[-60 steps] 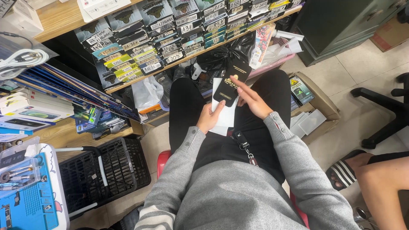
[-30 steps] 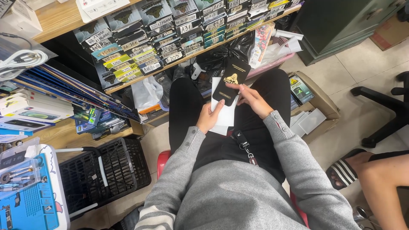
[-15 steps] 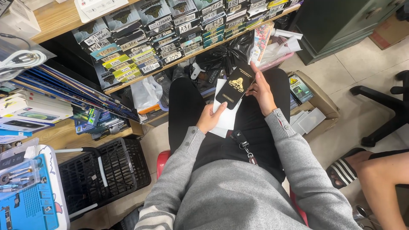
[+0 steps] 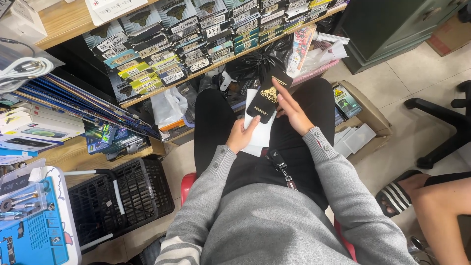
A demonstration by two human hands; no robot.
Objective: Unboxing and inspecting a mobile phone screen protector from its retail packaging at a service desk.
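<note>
1. While the person sits with legs in black trousers, the left hand (image 4: pixel 241 135) grips the lower edge of a flat white paper sleeve (image 4: pixel 259 130) lying over the lap, fingers clenched on it.
2. At one o'clock from that hand, the right hand (image 4: pixel 293 110) steadies a slim black rectangular package with a gold emblem (image 4: pixel 267 97), its fingers stretched along the package's right edge, grasping it.
3. Black package overlaps the white sleeve, touching it.
4. At eleven o'clock, a wooden shelf (image 4: pixel 68 22) carries rows of labelled packets (image 4: pixel 162 54).
5. At eight o'clock stands a black plastic basket (image 4: pixel 117 203).
</note>
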